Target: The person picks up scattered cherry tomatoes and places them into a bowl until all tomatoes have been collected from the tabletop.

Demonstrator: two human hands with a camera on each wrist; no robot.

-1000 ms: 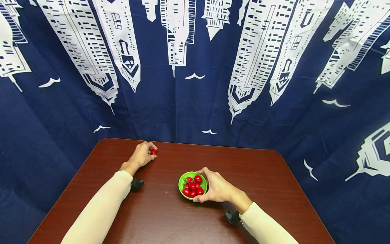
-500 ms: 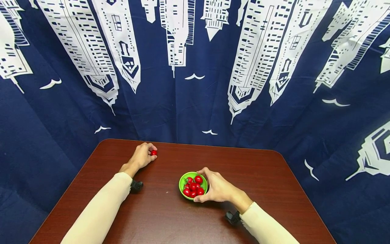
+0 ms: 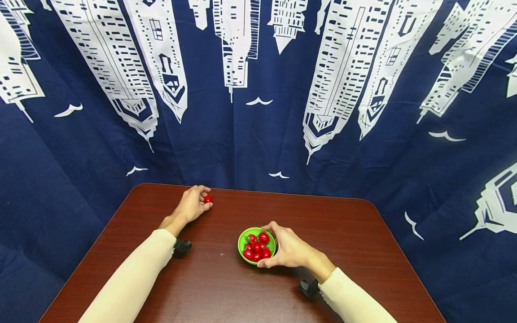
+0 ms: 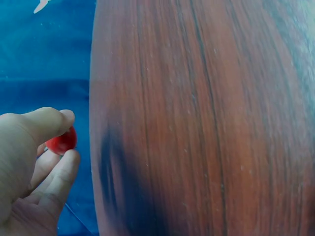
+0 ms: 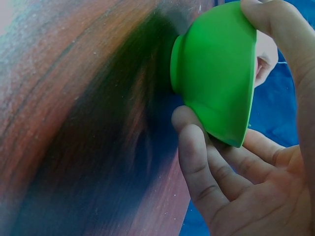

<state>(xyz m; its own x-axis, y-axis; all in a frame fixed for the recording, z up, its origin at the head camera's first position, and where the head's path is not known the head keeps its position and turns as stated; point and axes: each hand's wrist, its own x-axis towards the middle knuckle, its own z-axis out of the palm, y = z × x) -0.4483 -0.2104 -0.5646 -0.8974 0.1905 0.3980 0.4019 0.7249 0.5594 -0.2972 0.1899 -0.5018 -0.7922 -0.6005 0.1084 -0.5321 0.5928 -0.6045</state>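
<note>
Near the far left edge of the table, my left hand (image 3: 191, 205) pinches a small red cherry tomato (image 3: 208, 199) between thumb and fingers. The left wrist view shows that cherry tomato (image 4: 62, 142) from the side, partly covered by the thumb. At the middle of the table is a small green bowl (image 3: 241, 244), with several red cherry tomatoes (image 3: 256, 246) inside, some showing green stems. My right hand (image 3: 291, 247) grips the bowl from its right side, the thumb near the rim and the fingers curved round the far side. In the right wrist view the bowl (image 5: 216, 73) shows its outer wall and foot.
The brown wooden table (image 3: 323, 215) has rounded far corners. Right behind it hangs a dark blue cloth (image 3: 210, 148) printed with white buildings and birds. Black wrist devices (image 3: 181, 247) show under both sleeves.
My left hand has shifted slightly right and away from me, with the cherry tomato still between its fingers. The right hand and the bowl have stayed in place.
</note>
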